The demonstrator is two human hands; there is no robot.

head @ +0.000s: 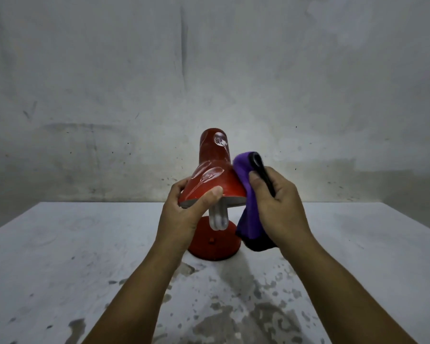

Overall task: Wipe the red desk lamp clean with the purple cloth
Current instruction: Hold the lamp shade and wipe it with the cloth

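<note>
The red desk lamp (215, 167) stands on its round red base (215, 244) at the middle of the table, its shade streaked with white smears and a white bulb (217, 218) hanging below. My left hand (186, 212) grips the shade's lower left rim, thumb across the front. My right hand (276, 207) holds the purple cloth (243, 175) bunched against the shade's right side. The lamp's black neck (262, 172) runs between the cloth and my fingers. Part of the cloth hangs down over the base's right edge.
The lamp stands on a pale grey table (85, 256) with dark wet-looking blotches near its front. A stained grey wall (209, 70) rises close behind the table's far edge.
</note>
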